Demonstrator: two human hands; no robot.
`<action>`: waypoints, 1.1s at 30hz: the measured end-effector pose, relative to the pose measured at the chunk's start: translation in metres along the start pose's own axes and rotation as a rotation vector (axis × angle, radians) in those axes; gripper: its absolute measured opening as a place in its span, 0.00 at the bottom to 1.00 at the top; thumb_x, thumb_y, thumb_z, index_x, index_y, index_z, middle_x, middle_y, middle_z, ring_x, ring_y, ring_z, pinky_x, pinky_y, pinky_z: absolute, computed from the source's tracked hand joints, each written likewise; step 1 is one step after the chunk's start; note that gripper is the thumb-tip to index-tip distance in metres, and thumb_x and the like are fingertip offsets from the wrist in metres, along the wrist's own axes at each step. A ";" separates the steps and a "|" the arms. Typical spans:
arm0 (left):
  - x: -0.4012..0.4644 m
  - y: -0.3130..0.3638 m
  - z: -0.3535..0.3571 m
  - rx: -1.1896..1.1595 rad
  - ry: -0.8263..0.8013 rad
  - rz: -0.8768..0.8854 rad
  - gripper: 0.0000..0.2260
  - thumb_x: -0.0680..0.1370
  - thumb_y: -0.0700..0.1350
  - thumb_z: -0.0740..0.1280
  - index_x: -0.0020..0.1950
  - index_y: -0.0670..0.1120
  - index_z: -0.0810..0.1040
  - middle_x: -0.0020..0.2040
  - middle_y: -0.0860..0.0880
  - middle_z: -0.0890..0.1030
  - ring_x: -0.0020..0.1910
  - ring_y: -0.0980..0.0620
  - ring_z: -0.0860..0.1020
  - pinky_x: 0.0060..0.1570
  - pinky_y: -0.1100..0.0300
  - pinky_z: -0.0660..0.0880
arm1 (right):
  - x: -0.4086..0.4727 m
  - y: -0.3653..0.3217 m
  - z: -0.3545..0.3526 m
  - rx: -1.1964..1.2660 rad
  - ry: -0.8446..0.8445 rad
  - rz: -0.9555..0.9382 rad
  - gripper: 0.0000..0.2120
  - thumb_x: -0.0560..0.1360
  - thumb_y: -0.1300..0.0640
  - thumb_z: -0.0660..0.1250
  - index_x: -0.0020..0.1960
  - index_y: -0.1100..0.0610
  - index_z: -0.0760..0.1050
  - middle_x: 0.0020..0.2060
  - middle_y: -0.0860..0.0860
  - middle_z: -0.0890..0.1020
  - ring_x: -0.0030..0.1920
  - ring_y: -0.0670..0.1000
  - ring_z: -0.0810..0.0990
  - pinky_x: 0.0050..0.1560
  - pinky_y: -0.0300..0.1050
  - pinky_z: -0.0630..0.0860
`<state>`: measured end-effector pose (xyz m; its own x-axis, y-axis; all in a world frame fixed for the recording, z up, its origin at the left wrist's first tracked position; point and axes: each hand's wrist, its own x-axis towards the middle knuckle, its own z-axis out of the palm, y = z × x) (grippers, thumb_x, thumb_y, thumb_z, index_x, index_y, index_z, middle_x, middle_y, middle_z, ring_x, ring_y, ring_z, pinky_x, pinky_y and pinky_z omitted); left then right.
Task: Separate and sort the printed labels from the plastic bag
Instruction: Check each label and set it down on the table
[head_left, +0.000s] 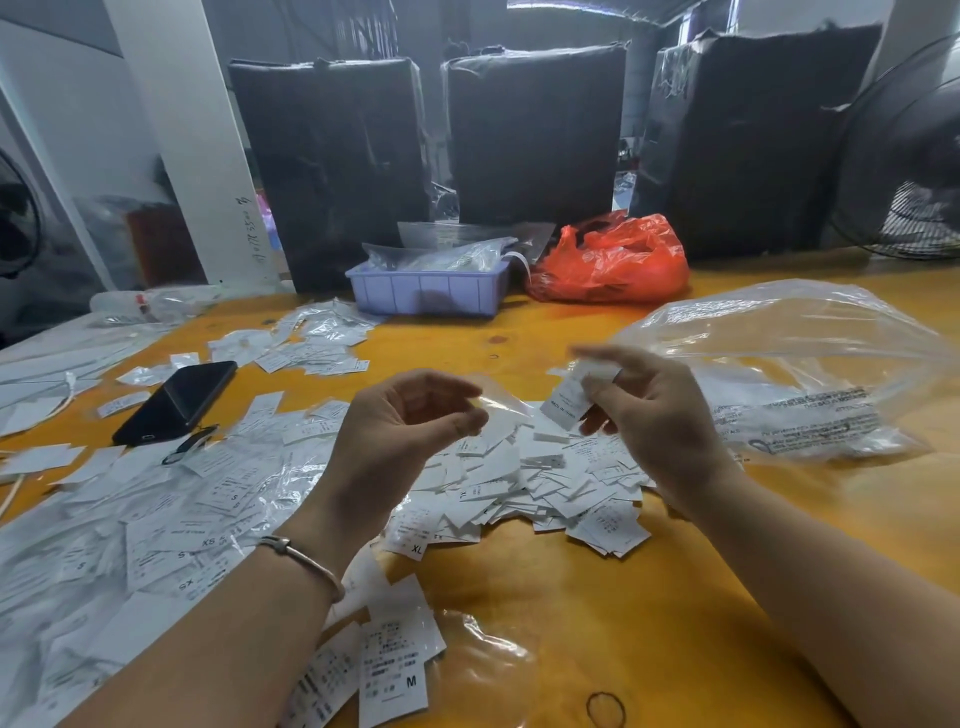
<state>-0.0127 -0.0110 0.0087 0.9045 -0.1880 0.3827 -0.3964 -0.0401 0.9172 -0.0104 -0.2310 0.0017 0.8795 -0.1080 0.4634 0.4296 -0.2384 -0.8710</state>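
The right hand (639, 410) pinches a small label (569, 397) upright, long axis near twelve-to-six, while the left hand (410, 421), at nine o'clock from it, pinches a clear sleeve (501, 402), above the label heap (545, 488) on the bench (597, 623).

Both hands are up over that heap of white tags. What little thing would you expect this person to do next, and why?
Probably the left hand drops the small clear plastic sleeve it pinches, since it looks empty, while the right hand lays its small bundle of white printed labels onto a matching size pile on the yellow table.
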 end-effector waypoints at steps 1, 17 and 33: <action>0.000 0.000 0.000 -0.013 -0.013 -0.005 0.15 0.66 0.42 0.75 0.51 0.43 0.82 0.40 0.46 0.85 0.40 0.53 0.83 0.41 0.66 0.77 | 0.000 0.001 0.002 -0.036 -0.044 0.019 0.14 0.76 0.68 0.62 0.53 0.54 0.81 0.35 0.54 0.84 0.30 0.46 0.80 0.31 0.34 0.72; -0.002 0.004 0.002 0.052 -0.302 -0.152 0.29 0.70 0.36 0.75 0.67 0.51 0.71 0.39 0.45 0.82 0.40 0.51 0.81 0.42 0.63 0.77 | -0.004 -0.008 0.006 0.150 -0.550 0.143 0.10 0.66 0.56 0.73 0.42 0.63 0.83 0.34 0.56 0.83 0.34 0.49 0.78 0.37 0.38 0.73; -0.004 0.002 0.005 0.151 -0.149 -0.096 0.13 0.66 0.47 0.75 0.39 0.37 0.82 0.34 0.42 0.84 0.31 0.50 0.82 0.32 0.64 0.73 | -0.004 -0.010 0.004 0.038 -0.501 0.065 0.14 0.66 0.52 0.72 0.42 0.63 0.83 0.35 0.61 0.84 0.34 0.51 0.79 0.39 0.42 0.74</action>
<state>-0.0179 -0.0156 0.0089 0.9103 -0.3189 0.2637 -0.3389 -0.2088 0.9173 -0.0173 -0.2243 0.0077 0.8906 0.3575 0.2810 0.3701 -0.2107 -0.9048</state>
